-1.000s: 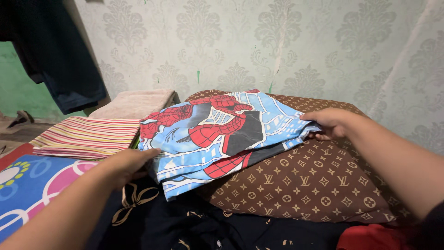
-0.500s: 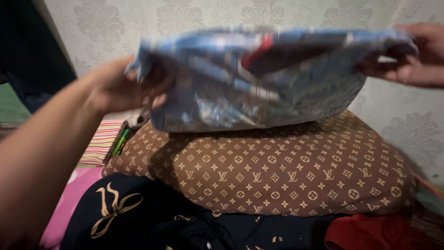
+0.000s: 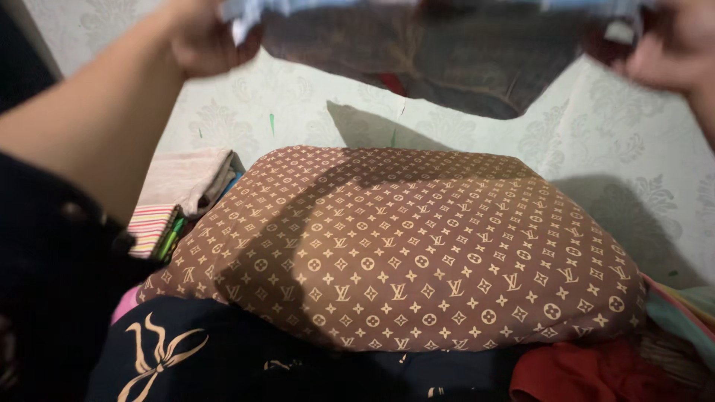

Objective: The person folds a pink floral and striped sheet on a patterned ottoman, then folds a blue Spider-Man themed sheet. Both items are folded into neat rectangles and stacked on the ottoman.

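Note:
My left hand (image 3: 205,37) and my right hand (image 3: 670,48) are raised to the top of the view, each gripping an end of a folded blue and red printed cloth (image 3: 424,52). The cloth hangs between them, blurred, its shaded underside toward me and its upper edge cut off by the frame. Below it lies a large brown pillow (image 3: 402,246) with a tan repeating pattern, uncovered, with the cloth's shadow across its far side.
A folded beige towel (image 3: 186,179) and a striped folded cloth (image 3: 153,231) sit left of the pillow. Dark navy fabric with tan bow prints (image 3: 194,357) lies in front. Red cloth (image 3: 588,372) is at bottom right. Patterned wallpaper (image 3: 640,149) stands behind.
Both hands have lifted the printed cloth from the pillow up to the top of the view. The pillow is now bare. My view has tilted and moved closer.

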